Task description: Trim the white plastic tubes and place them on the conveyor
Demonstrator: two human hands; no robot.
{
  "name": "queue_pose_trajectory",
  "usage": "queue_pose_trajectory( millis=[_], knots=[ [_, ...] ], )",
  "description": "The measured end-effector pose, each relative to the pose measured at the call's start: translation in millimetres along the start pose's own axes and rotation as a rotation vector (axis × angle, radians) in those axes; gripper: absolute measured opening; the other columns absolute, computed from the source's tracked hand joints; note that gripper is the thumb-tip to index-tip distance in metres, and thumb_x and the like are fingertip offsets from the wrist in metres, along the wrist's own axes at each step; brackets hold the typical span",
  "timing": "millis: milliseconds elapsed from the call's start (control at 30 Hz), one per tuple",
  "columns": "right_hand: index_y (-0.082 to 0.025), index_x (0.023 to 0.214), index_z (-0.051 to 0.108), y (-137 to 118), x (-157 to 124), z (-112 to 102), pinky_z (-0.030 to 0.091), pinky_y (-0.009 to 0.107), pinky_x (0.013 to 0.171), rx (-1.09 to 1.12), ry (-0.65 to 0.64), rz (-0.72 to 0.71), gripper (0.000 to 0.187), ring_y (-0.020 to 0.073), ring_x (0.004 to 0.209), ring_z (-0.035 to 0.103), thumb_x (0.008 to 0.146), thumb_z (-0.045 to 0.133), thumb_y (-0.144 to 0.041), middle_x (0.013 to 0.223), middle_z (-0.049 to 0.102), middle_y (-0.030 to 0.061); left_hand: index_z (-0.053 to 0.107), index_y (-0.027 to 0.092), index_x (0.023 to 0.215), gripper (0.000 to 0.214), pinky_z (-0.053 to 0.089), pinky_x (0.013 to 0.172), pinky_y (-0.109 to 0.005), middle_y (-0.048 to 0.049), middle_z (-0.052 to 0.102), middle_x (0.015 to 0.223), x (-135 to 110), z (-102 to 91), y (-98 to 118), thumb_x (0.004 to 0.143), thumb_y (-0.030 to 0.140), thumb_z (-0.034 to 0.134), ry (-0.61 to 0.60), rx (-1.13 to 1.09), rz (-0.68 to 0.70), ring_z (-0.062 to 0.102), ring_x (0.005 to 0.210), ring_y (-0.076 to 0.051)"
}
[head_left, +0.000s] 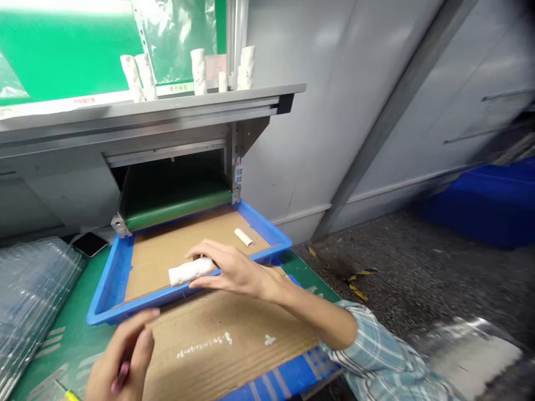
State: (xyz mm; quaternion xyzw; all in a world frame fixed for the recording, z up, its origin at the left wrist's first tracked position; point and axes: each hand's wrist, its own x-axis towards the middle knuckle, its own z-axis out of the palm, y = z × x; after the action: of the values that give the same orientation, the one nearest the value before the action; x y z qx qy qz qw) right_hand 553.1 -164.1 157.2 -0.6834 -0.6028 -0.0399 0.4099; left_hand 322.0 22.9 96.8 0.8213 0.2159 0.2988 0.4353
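My right hand [234, 269] reaches into a blue tray [109, 284] lined with cardboard and closes its fingers on a white plastic tube-shaped part [190, 271]. A second, smaller white part [243, 238] lies farther back in the tray. My left hand [121, 356] hovers low at the near edge, fingers curled around a small pink object [121, 376] that I cannot name. A sheet of cardboard [225, 340] lies in front of the tray.
A green conveyor belt [178, 209] ends at the tray's back edge under a grey shelf [150, 106] holding several white parts. Stacked clear plastic trays [29, 289] and a phone [89, 243] lie to the left. A blue bin [485, 206] stands on the floor at right.
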Motion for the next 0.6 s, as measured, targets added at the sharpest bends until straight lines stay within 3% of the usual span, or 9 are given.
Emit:
queue_pose_trajectory(
  millis=[33,133,233,333,433,600],
  knots=[
    [-0.021,0.124,0.067,-6,-8,1,0.056,0.030,0.082,0.029,0.027,0.031,0.042,0.0192,0.093,0.070,0.092,0.085,-0.039,0.109,0.072,0.0047,0.075,0.028,0.122,0.043,0.052,0.062,-0.024,-0.0014,0.071,0.083,15,4.8,11,0.096,0.061,0.066,-0.016,0.000,0.058,0.064,0.068,-0.017],
    [-0.023,0.117,0.069,-13,-23,6,0.055,0.030,0.078,0.079,0.108,0.080,0.037,0.0186,0.089,0.069,0.091,0.086,-0.041,0.107,0.072,0.0038,0.066,0.023,0.138,0.054,0.047,0.055,-0.023,0.0010,0.068,0.080,54,27.1,35,0.096,0.056,0.066,-0.219,-0.077,0.233,0.053,0.057,-0.013],
    [-0.023,0.117,0.070,-6,-29,14,0.054,0.030,0.080,0.153,0.158,0.101,0.035,0.0182,0.091,0.070,0.091,0.085,-0.042,0.107,0.073,0.0037,0.072,0.021,0.128,0.048,0.052,0.063,-0.024,-0.0038,0.075,0.092,72,52.3,35,0.094,0.055,0.070,-0.292,-0.126,0.307,0.064,0.068,-0.016],
    [-0.024,0.116,0.073,6,-35,24,0.053,0.028,0.079,0.259,0.168,0.177,0.038,0.0173,0.090,0.069,0.088,0.087,-0.045,0.107,0.075,0.0023,0.075,0.022,0.120,0.043,0.057,0.074,-0.027,-0.0081,0.079,0.111,72,68.4,17,0.093,0.056,0.072,-0.282,-0.189,0.253,0.072,0.089,-0.022],
    [-0.025,0.118,0.075,13,-43,34,0.050,0.026,0.069,0.396,0.134,0.306,0.042,0.0143,0.076,0.064,0.086,0.088,-0.048,0.098,0.076,-0.0002,0.077,0.022,0.117,0.041,0.058,0.077,-0.026,-0.0078,0.080,0.112,65,71.6,3,0.092,0.054,0.076,-0.268,-0.223,0.198,0.073,0.091,-0.022],
    [-0.023,0.121,0.076,10,-52,40,0.053,0.026,0.067,0.567,0.153,0.392,0.043,0.0170,0.082,0.068,0.086,0.086,-0.046,0.099,0.077,0.0029,0.079,0.021,0.111,0.033,0.062,0.083,-0.026,-0.0083,0.082,0.109,60,67.1,6,0.090,0.047,0.081,-0.290,-0.342,0.176,0.078,0.097,-0.022]
  ],
)
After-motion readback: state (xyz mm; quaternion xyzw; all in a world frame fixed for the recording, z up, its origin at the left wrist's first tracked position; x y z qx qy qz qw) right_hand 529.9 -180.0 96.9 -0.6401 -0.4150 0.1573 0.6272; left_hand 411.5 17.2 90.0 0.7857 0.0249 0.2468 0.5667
